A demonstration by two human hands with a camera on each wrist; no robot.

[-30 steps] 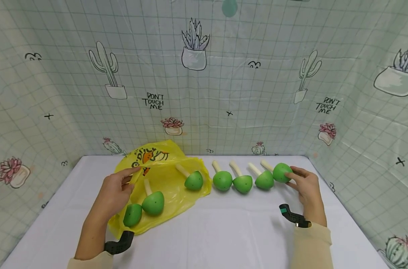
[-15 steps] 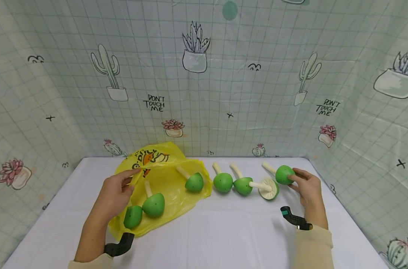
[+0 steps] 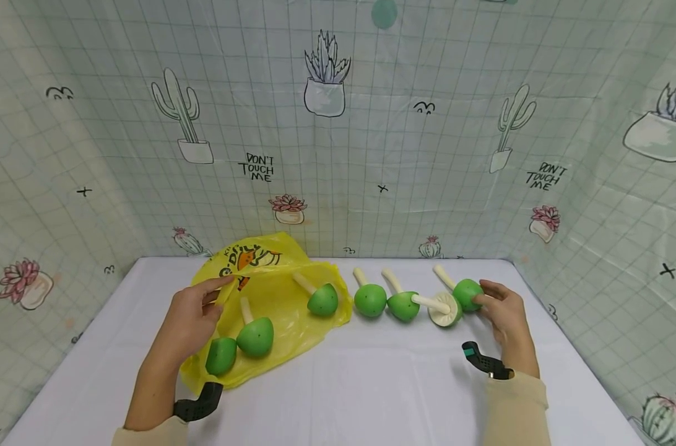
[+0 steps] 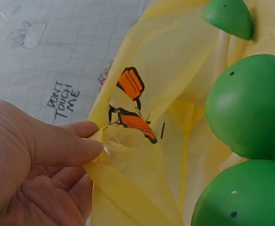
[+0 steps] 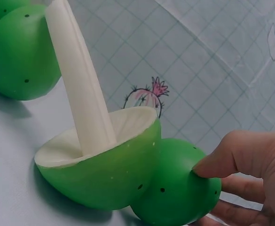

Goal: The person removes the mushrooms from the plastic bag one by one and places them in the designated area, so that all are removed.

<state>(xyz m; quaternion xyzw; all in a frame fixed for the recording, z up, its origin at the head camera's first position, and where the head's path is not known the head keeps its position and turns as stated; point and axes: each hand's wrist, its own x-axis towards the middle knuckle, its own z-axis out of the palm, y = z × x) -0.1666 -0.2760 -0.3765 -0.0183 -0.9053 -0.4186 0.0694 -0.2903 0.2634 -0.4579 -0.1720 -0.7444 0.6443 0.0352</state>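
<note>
At the right end of a row of toy mushrooms, my right hand (image 3: pixel 504 310) grips the green cap of a toy mushroom (image 3: pixel 468 294), thumb on top and fingers behind. Touching it in the right wrist view is a tipped toy mushroom (image 5: pixel 95 165), its pale underside up and its stem pointing left in the head view. My left hand (image 3: pixel 190 319) pinches the edge of a yellow plastic bag (image 4: pixel 142 174) between thumb and fingers, holding its mouth spread. Inside the bag lie 3 green-capped toy mushrooms (image 3: pixel 255 337), one with its stem hidden.
Two more toy mushrooms (image 3: pixel 369 301) lie beside the bag's right edge, stems toward the back. A white-covered table (image 3: pixel 360 390) carries everything. A patterned cloth (image 3: pixel 371 148) hangs behind and along both sides. Each wrist wears a black camera mount (image 3: pixel 200 402).
The mushroom second from the right has tipped over, its underside now showing and stem pointing left. My right hand shifted slightly with the end mushroom. The left hand stays at the bag.
</note>
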